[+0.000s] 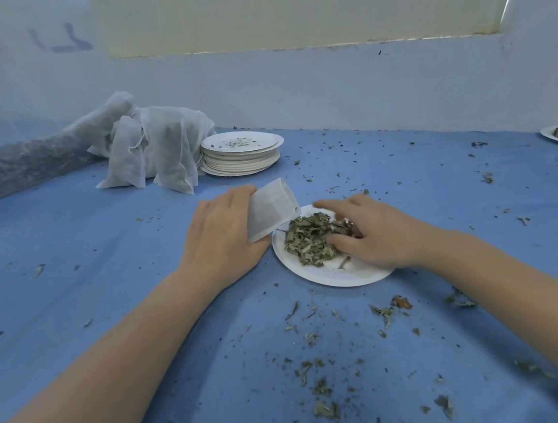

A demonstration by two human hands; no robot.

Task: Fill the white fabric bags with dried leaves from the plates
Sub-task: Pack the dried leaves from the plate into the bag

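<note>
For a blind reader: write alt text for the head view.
A left hand holds a white fabric bag at a paper plate while the right hand gathers dried leaves on it, over a blue cloth.

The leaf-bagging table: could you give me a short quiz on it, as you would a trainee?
1. True or false: the left hand holds a small white bag tilted toward the plate of dried leaves.
2. What is the right hand doing?
A. resting on the blue cloth
B. reaching into the leaves on the plate
C. lifting the plate stack
3. What lies just left of the stack of empty plates?

Key:
1. True.
2. B.
3. A heap of white fabric bags.
</note>
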